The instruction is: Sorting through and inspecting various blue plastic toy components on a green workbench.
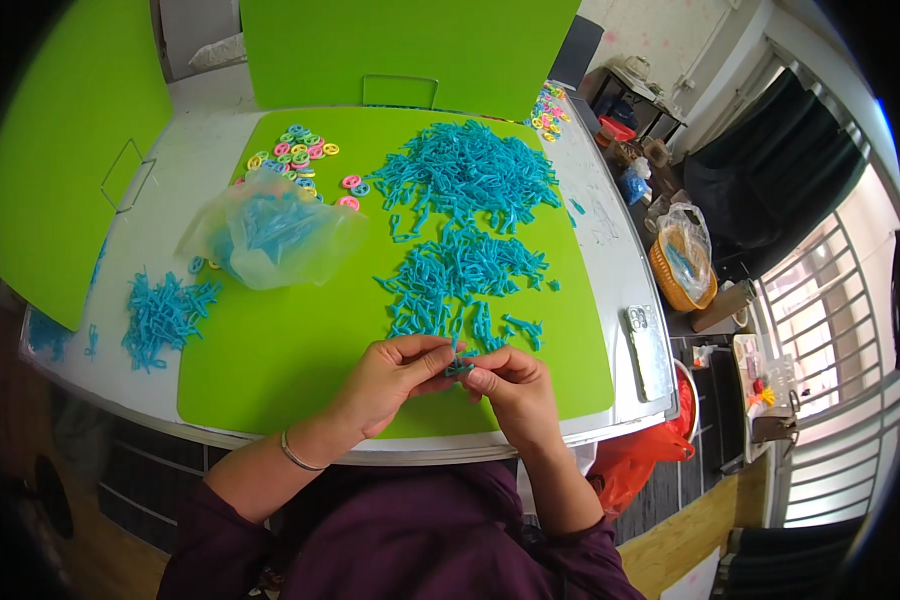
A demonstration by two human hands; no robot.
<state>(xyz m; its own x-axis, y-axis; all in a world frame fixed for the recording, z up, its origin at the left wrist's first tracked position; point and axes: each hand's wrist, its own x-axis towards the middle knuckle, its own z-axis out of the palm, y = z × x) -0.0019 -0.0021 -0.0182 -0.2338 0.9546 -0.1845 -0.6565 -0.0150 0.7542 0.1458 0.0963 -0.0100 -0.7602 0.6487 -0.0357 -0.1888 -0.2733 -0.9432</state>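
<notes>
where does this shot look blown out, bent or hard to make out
In the head view, the barred window at right looks washed out; in the head view, the front edge of the white table bows and the picture's corners go black; in the head view, the turquoise plastic pieces between the left hand and right hand are too small to make out clearly.

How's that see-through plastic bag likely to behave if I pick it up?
The plastic bag is probably floppy, since its thin film is crumpled. It looks light for its size, though bluish material showing through might add weight.
</notes>
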